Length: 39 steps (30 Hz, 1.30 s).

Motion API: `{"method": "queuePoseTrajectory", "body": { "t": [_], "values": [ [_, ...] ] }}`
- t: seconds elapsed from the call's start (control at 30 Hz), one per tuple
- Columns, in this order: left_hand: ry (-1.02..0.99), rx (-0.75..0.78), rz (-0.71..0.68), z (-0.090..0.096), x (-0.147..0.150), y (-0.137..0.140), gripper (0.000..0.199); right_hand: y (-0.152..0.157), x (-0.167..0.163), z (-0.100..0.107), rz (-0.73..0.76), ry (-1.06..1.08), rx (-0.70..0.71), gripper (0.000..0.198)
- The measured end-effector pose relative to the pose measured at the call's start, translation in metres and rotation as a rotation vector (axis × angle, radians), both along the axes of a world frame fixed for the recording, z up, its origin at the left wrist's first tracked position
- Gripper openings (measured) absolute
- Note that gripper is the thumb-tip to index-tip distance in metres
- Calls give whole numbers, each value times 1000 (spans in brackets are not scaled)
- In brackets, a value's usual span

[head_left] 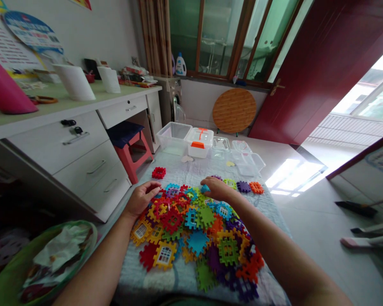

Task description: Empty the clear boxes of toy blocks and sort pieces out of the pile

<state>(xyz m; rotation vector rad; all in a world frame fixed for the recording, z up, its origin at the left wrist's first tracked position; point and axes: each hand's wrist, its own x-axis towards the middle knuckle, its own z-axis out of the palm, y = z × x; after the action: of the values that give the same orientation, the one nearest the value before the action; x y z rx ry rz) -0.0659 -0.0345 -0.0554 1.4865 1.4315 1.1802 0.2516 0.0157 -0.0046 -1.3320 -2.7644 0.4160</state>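
Observation:
A heap of colourful plastic interlocking building blocks [172, 221] with toothed edges lies on the cloth-covered table, some with white window grids. My right hand [216, 188] is closed on a blue building block [204, 188] at the far side of the heap; its fingers partly cover the piece. At the heap's left edge, my left hand [143, 197] has loosely curled fingers, the thumb a little apart, and no piece shows in it. Beyond the left hand sits a small red stack of blocks [158, 172]. Purple blocks [243, 186] and an orange block [256, 188] lie in a row on the right.
Clear plastic boxes stand at the table's far end: an uncovered box [174, 138], a lidded one with orange clips [200, 142], and shallow trays [249, 163]. Left are a desk [79, 157], a red stool [132, 153] and a green waste basket [94, 236].

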Motion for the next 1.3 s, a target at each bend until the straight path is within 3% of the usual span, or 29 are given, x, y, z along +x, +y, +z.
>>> {"method": "queuePoseTrajectory", "body": {
  "t": [0.23, 0.37, 0.53, 0.7, 0.9, 1.03, 1.3],
  "values": [
    [11, 17, 11, 1, 0, 0, 36, -6, -31, 9, 108, 141, -63, 45],
    [8, 13, 7, 3, 2, 0, 37, -7, -46, 8, 29, 174, -147, 34],
    [2, 12, 3, -1, 0, 1, 38, -4, -35, 16, -81, 250, -222, 17],
    [18, 13, -5, -6, -2, 2, 39, 1, -13, 25, -176, 325, -202, 19],
    [24, 21, -16, -5, -1, 2, 36, -8, -26, 13, -87, 247, -167, 27],
    [-4, 15, -11, -2, 1, 1, 36, -13, -43, 6, -82, 208, -177, 20],
    [11, 22, -10, -2, 0, 1, 35, -10, -33, 18, -160, 336, -272, 7]
  ]
}}
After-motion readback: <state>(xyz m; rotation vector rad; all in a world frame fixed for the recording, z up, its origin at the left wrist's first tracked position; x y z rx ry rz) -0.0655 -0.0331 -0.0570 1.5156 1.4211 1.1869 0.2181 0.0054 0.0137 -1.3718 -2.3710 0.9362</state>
